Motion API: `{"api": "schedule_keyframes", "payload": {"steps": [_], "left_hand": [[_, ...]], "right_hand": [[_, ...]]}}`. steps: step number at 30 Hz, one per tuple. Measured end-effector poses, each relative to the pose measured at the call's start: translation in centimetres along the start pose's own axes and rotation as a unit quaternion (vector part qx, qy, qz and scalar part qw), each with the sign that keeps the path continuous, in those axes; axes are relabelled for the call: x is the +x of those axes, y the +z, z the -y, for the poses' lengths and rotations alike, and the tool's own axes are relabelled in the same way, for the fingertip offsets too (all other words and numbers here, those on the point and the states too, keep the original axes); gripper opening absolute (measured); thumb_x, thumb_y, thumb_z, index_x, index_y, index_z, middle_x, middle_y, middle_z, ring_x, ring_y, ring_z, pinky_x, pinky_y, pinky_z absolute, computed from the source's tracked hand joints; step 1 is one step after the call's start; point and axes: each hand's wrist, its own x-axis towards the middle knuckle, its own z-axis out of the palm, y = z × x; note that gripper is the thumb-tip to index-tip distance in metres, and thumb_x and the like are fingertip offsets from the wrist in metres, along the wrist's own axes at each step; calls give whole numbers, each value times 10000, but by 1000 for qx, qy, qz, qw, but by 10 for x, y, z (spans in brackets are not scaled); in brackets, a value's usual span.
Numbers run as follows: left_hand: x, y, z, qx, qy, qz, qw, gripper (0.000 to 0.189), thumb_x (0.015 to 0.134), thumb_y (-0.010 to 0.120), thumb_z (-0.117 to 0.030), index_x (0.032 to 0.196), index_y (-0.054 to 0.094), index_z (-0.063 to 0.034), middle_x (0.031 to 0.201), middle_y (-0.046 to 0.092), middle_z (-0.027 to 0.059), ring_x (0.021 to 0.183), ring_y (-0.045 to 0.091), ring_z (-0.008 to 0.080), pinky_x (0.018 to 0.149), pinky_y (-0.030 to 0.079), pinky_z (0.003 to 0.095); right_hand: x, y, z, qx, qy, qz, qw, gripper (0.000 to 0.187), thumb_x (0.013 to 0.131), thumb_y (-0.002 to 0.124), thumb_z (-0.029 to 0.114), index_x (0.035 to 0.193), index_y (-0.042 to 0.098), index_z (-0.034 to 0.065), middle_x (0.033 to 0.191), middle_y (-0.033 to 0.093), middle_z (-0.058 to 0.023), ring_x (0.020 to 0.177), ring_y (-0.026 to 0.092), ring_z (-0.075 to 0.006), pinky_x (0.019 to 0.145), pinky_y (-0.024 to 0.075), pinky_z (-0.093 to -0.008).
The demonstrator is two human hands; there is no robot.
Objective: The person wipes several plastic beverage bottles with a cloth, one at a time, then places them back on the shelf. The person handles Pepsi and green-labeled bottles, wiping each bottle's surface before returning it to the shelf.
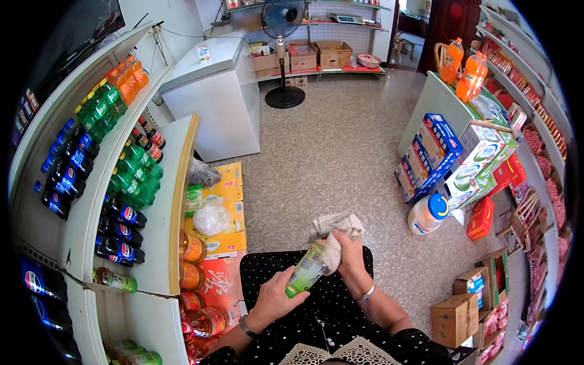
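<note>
In the head view, a green-labelled plastic drink bottle [306, 270] is held at a slant in front of my body. My left hand [276, 294] grips it near its green-capped end, which points down and to the left. My right hand [350, 255] holds a crumpled greyish-white cloth [340, 228] around the other end of the bottle, so that end is partly covered. A similar bottle [116, 279] lies on the shelf at my left, beside dark cola bottles [122, 230].
Shelves [169, 182] of drink bottles stand at left, with cartons [228, 219] and oil bottles along their foot. A floor fan [284, 93] and white chest freezer [219, 100] are ahead. Right stand stacked boxes [431, 155], a large white jar [426, 214] and a cardboard box [455, 319].
</note>
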Motion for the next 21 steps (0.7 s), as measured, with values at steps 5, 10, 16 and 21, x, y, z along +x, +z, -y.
{"api": "schedule_keyframes", "payload": {"steps": [5, 10, 16, 21], "left_hand": [[-3, 18, 29, -492, -147, 190, 837, 644, 738, 671, -328, 1229, 436, 15, 1037, 593, 174, 892, 606, 295, 681, 512, 371], [-6, 34, 16, -782, -221, 299, 500, 664, 811, 522, -443, 1286, 376, -4, 1105, 539, 234, 895, 593, 340, 643, 524, 426], [8, 27, 14, -672, -256, 121, 684, 313, 867, 501, -260, 1068, 422, -33, 1037, 546, 175, 861, 595, 294, 628, 538, 446], [12, 35, 4, -595, -201, -25, 778, 297, 848, 533, -220, 1049, 432, -25, 975, 532, 135, 842, 561, 215, 673, 502, 369]], "right_hand": [[12, -18, 9, 92, 30, 110, 989, 464, 742, 641, 264, 1107, 463, 39, 969, 581, -151, 830, 603, -277, 649, 537, -415], [1, -11, 21, 159, 95, 172, 968, 637, 753, 607, 490, 1178, 434, 46, 1044, 559, -180, 857, 582, -314, 628, 528, -407], [5, -28, -4, 111, 42, 76, 990, 671, 839, 417, 595, 1261, 420, 74, 1202, 525, -150, 1064, 536, -315, 917, 448, -455], [-20, -17, -35, 130, -2, 100, 987, 655, 843, 561, 428, 1308, 310, 41, 1203, 491, -130, 1112, 496, -244, 946, 418, -407]]}}
